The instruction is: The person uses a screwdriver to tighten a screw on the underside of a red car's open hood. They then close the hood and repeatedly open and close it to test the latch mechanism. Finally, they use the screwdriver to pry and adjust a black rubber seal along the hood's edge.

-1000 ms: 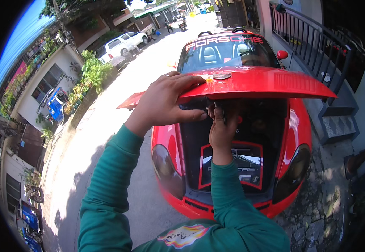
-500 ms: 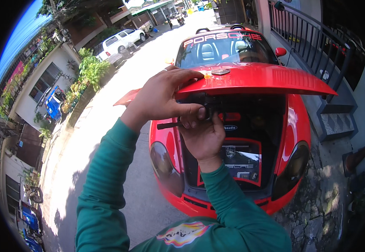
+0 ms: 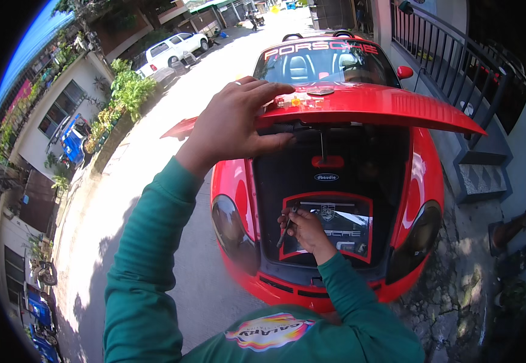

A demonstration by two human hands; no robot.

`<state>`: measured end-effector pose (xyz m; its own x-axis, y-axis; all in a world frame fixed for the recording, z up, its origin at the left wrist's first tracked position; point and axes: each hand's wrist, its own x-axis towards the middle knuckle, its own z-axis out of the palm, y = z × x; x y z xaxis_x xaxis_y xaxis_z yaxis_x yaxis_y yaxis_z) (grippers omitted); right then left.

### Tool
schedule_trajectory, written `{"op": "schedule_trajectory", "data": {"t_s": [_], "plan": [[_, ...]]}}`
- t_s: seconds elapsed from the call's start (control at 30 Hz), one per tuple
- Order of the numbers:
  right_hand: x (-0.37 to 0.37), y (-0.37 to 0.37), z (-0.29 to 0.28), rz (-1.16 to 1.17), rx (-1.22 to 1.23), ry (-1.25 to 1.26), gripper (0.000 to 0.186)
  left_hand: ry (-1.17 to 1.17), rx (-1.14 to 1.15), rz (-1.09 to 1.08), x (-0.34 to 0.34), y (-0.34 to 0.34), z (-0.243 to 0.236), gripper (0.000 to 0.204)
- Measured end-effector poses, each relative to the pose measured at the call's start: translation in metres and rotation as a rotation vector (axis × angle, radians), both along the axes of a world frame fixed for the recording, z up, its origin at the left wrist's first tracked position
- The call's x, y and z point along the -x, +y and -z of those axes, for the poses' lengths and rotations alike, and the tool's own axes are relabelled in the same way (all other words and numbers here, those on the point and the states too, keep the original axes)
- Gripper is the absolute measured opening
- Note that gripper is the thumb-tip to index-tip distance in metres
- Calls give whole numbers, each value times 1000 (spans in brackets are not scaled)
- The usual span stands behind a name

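since half a second ago, our right hand (image 3: 307, 231) has come down from beneath the hood (image 3: 390, 110), bringing the dark slim tool (image 3: 283, 235) with it, while our left hand (image 3: 230, 124) has stayed by the hood's front edge.

our hands are well apart. the right is closed round the upper end of the tool, which slants down over the left edge of the red-framed panel (image 3: 366, 249) in the front compartment (image 3: 366, 151). the left reaches its fingers over the hood's front edge, left of the middle, thumb below; we cannot tell whether it is clamped there.

small orange and clear pieces (image 3: 295, 101) lie on the hood near that edge, beside a dark badge (image 3: 320, 92). a thin rod (image 3: 324, 144) hangs beneath.

we judge the tool light and stiff, best held by its thicker end between thumb and fingers. the hood looks broad, stiff and slick, its paint easily scratched; we would hold it by the front edge, near the middle, clear of the loose pieces.
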<state>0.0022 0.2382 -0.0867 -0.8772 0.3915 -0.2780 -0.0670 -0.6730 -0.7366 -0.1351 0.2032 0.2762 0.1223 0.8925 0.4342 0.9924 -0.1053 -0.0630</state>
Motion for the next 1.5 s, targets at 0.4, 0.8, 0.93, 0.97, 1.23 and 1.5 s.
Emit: {"op": "schedule_trajectory", "data": {"t_s": [0.4,0.8,0.93,0.97,1.23,1.5], "plan": [[-36,55,-96,322,-1280,175,31,148,-60,-95,-17,2,14,78],[23,102,-161,658,-1145,560,25,318,-280,21,-10,18,5,92],[19,116,-168,788,-1314,550,25,286,-306,-45,-13,17,12,86],[16,117,-169,796,-1352,537,25,284,-308,-45,-14,18,12,85],[7,123,-170,768,-1454,479,20,297,-320,-87,-17,19,15,81],[27,115,-165,950,-1482,504,20,305,-347,-107,-20,20,15,79]]}}
